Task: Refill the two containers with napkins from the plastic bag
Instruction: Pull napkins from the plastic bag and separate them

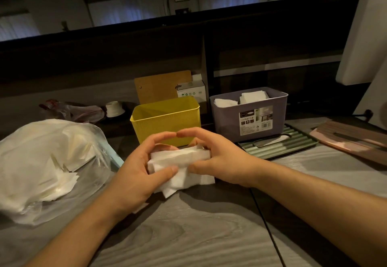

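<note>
While both hands curl round a stack of white napkins [180, 162] just above the counter [188, 235], the left hand [138, 168] and right hand [219, 162] clamp their fingers on its ends. Behind stand the yellow container [165, 118] and the purple container [249, 114], which holds napkins; the plastic bag [48, 166] lies left.

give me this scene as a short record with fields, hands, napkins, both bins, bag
left hand: left hand grips the napkin stack from its left side
right hand: right hand grips the same stack from the right
stack place: held over the table, in front of the yellow bin
yellow bin: yellow bin shows no napkins inside from this view
purple bin: purple bin already holds white napkins
bag: plastic bag lies at the left with napkins in it
</note>
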`<state>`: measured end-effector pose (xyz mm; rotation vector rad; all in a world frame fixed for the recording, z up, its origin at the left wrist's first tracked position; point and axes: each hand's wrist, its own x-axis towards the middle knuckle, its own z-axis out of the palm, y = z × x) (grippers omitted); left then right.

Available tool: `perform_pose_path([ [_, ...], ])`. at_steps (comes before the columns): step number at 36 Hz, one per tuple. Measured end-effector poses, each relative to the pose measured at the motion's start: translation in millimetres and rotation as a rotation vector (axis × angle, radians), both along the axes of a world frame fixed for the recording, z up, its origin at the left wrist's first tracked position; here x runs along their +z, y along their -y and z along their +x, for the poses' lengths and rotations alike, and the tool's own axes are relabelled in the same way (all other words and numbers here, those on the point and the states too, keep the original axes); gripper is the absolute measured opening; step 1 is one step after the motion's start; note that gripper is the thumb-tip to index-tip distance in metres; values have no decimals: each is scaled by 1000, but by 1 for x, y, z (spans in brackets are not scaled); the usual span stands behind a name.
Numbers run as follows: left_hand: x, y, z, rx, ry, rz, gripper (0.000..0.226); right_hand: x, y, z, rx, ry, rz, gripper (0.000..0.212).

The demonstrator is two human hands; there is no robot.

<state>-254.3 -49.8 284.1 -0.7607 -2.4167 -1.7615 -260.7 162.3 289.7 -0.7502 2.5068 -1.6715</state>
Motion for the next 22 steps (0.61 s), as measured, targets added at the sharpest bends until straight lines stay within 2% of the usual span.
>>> perform_pose_path([
  [3,-3,1,-1,29,-46,-121,70,-3,0,-1,-79,-55,-63,62],
  [5,-3,0,-1,75,-91,-92,68,-5,0,-1,-122,-66,-89,60],
  [9,-6,1,-5,61,-58,-103,68,-7,1,2,-160,-48,-81,60],
  [14,-6,2,-3,8,-26,-188,88,-9,4,7,-168,-62,-34,61],
  [16,-5,-1,-2,17,-49,-175,89,-8,5,8,-181,-88,-38,58],
  [20,-3,-1,-3,102,-104,-4,83,-3,4,8,-194,-96,-113,53],
  [22,-3,1,-4,80,-107,-49,79,-4,5,8,-174,-83,-105,56],
])
